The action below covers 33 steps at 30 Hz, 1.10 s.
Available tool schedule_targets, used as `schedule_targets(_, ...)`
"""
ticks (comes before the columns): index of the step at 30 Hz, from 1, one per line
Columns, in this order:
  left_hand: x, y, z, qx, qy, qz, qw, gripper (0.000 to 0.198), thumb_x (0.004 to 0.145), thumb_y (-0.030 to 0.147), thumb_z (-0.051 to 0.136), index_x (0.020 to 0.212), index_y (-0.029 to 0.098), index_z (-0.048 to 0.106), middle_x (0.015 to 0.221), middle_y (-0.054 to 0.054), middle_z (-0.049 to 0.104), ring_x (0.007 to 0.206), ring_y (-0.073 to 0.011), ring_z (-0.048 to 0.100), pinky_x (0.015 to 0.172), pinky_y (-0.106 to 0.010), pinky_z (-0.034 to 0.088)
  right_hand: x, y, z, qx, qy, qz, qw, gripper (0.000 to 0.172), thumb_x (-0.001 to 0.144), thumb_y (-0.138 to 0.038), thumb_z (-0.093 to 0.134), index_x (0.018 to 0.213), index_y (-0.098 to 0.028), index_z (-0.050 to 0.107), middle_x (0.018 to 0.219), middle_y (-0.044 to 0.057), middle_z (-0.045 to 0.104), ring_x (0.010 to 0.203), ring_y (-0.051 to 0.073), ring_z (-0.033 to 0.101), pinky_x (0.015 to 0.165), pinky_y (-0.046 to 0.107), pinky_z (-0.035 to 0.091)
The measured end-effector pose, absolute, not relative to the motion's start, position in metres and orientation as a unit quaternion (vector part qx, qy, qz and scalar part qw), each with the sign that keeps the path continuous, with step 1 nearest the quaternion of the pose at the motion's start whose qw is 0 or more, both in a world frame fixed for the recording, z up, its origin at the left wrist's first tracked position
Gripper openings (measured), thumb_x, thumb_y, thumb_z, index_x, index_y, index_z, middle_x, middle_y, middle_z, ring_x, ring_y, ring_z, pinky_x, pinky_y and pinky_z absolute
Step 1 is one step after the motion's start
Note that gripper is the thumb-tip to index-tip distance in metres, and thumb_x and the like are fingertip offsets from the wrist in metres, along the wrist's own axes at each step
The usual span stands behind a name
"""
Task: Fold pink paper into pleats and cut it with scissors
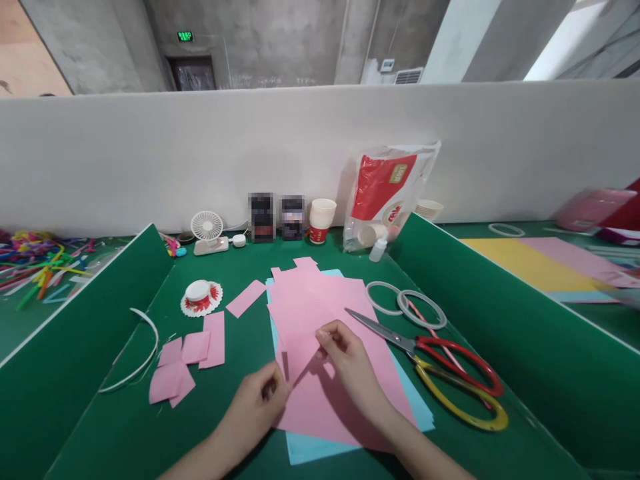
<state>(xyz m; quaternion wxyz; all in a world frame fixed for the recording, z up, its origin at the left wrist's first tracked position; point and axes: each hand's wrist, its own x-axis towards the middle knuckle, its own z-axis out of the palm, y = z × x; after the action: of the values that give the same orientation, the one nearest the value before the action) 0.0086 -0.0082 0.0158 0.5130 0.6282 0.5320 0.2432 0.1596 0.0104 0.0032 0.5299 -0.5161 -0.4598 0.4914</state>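
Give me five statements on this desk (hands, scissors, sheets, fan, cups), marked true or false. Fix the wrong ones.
1. The left hand and right hand both pinch a narrow paper strip. True.
2. The scissors have two blue handle loops. False: one loop is red, the other yellow.
3. Blue paper lies under the pink sheet. True.
4. The fan stands to the right of the paper cups. False: it stands to their left.
5. The left hand grips the scissors. False: they lie on the right, in neither hand.
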Motion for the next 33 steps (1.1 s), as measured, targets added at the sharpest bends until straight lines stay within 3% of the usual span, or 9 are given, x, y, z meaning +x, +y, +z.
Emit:
schedule_targets(2,0.008,-0.006,0.014,0.597,0.545,0.285,0.515,0.013,0.069,0.031,0.046,0.065,0.019,0.041,0.055,0.008,0.037,0.046,-0.0089,0.031,0.046,-0.021,0.025,0.158,0.009,0.003,-0.512,-0.46,0.501,0.525,0.019,0.073,-0.031,0.05,0.06,-0.019,0.043,0.049,-0.006,0.042,0.048,0.011,0.043,0.048,0.023,0.034)
schedule_targets(6,0.004,-0.001,0.011,0.53,0.553,0.353,0.537,0.025,0.069,0.034,0.049,0.088,0.019,0.046,0.074,0.004,0.048,0.047,-0.0077,0.038,0.048,-0.021,0.031,0.152,0.003,0.007,-0.476,-0.464,0.558,0.496,0.017,0.074,-0.032,0.05,0.064,-0.019,0.043,0.05,-0.007,0.043,0.047,0.011,0.046,0.05,0.023,0.035)
schedule_targets(12,-0.002,0.004,0.016,0.465,0.578,0.423,0.521,0.021,0.063,0.034,0.058,0.074,0.019,0.051,0.068,0.003,0.051,0.067,-0.0135,0.048,0.06,-0.022,0.037,0.148,-0.002,0.011,-0.463,-0.461,0.578,0.489,0.018,0.072,-0.034,0.051,0.065,-0.019,0.044,0.054,-0.007,0.042,0.05,0.01,0.045,0.049,0.021,0.035)
schedule_targets(16,0.0,0.003,0.015,0.509,0.543,0.378,0.55,0.019,0.064,0.034,0.057,0.062,0.017,0.05,0.057,0.006,0.045,0.058,-0.012,0.044,0.056,-0.021,0.034,0.146,-0.005,0.007,-0.471,-0.469,0.57,0.484,0.017,0.074,-0.034,0.049,0.066,-0.019,0.044,0.053,-0.007,0.044,0.049,0.01,0.047,0.049,0.021,0.036)
schedule_targets(20,0.001,0.001,0.013,0.528,0.549,0.369,0.533,0.019,0.067,0.035,0.053,0.063,0.017,0.048,0.055,0.007,0.042,0.054,-0.0113,0.04,0.052,-0.021,0.032,0.147,-0.006,0.005,-0.479,-0.492,0.559,0.465,0.014,0.076,-0.031,0.046,0.07,-0.019,0.046,0.053,-0.006,0.047,0.05,0.012,0.051,0.051,0.023,0.039)
schedule_targets(23,0.0,0.0,0.015,0.548,0.556,0.371,0.502,0.017,0.069,0.034,0.05,0.064,0.018,0.049,0.056,0.006,0.042,0.055,-0.0123,0.041,0.053,-0.021,0.033,0.149,-0.006,0.008,-0.495,-0.54,0.524,0.435,0.011,0.075,-0.027,0.048,0.08,-0.018,0.052,0.064,-0.001,0.056,0.06,0.014,0.054,0.057,0.025,0.041)
schedule_targets(26,0.001,-0.003,0.018,0.602,0.55,0.352,0.46,0.016,0.071,0.032,0.049,0.061,0.019,0.051,0.057,0.004,0.046,0.057,-0.0142,0.044,0.054,-0.023,0.034,0.149,-0.006,0.009,-0.479,-0.617,0.48,0.401,0.009,0.073,-0.021,0.049,0.077,-0.018,0.057,0.077,0.003,0.06,0.072,0.016,0.054,0.066,0.027,0.041)
schedule_targets(33,0.002,-0.003,0.02,0.581,0.546,0.367,0.479,0.013,0.068,0.029,0.049,0.06,0.019,0.049,0.057,0.004,0.046,0.055,-0.0134,0.045,0.053,-0.023,0.036,0.144,-0.008,0.006,-0.482,-0.58,0.532,0.385,0.015,0.074,-0.023,0.046,0.06,-0.019,0.043,0.053,-0.005,0.044,0.05,0.01,0.043,0.048,0.022,0.035)
